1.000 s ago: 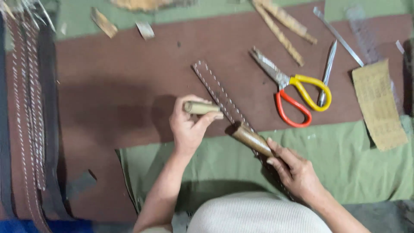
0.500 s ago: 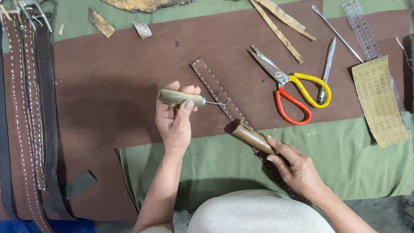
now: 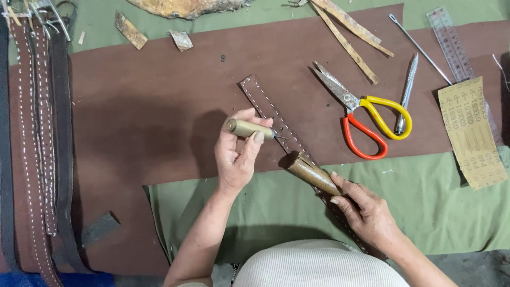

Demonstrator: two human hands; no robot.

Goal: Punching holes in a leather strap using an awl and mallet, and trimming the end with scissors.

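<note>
No packages, labels, signs or screens in view.

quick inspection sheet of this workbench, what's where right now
surface: brown leather sheet over green cloth
job's things: stitched strap lies diagonally; awl; wooden mallet resting on strap
clutter: scissors, sandpaper, ruler, metal rod, leather scraps, belts at left
grippers: left hand grips awl; right hand holds mallet handle
cables: nothing seen
surroundings: person's pale ribbed top at bottom edge
</note>
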